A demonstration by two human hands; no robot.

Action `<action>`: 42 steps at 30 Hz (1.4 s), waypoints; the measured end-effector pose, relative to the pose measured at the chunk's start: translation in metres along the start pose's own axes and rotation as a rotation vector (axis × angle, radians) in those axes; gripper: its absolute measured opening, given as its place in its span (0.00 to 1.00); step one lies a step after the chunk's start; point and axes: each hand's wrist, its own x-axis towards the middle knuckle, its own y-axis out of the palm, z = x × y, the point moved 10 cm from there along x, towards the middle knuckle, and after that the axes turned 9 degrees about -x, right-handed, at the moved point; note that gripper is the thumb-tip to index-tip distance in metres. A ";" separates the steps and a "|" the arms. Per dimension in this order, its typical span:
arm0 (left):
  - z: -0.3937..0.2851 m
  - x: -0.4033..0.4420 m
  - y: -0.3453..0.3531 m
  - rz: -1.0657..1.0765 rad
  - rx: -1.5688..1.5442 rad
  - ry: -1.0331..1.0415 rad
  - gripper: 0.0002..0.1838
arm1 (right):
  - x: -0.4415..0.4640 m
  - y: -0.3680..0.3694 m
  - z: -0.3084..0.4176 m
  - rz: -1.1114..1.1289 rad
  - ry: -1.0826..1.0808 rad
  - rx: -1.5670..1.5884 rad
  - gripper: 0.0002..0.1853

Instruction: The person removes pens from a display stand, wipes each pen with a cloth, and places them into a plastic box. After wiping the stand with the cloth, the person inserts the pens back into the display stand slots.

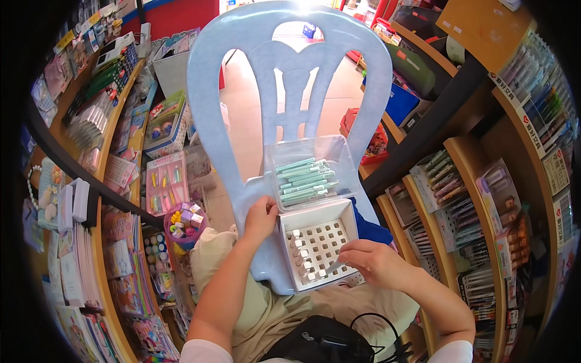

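A white box [290,251] with a grid of square holes sits on the seat of a blue plastic chair [203,72], tilted toward me. Several white-topped sticks [304,265] stand in the holes on its left and near side. Behind it, a clear plastic container [340,158] holds several mint-green pens [305,181]. My left hand [261,218] is curled at the box's far left corner, closed on its edge. Over the box's right side, my right hand [378,263] pinches a slim pale stick [334,267], whose kind I cannot make out.
Shelves of stationery [448,212] rise on the right, and crowded shelves [118,163] stand on the left. A pink basket of small items [186,224] is left of the chair. Dark blue cloth [370,224] lies beside the box. A black bag [321,342] rests on my lap.
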 end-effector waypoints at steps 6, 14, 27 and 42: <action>0.000 0.000 -0.002 -0.011 0.018 0.036 0.06 | -0.004 0.003 0.025 0.031 -0.114 -0.079 0.20; -0.012 -0.002 -0.004 -0.017 0.025 0.068 0.06 | -0.006 0.012 0.040 0.072 -0.141 -0.113 0.16; 0.004 0.000 -0.001 -0.002 -0.021 0.000 0.05 | 0.004 0.024 -0.010 0.153 0.117 0.028 0.17; -0.014 -0.001 -0.010 -0.032 -0.039 0.012 0.06 | 0.139 0.057 -0.191 0.119 0.535 -0.256 0.11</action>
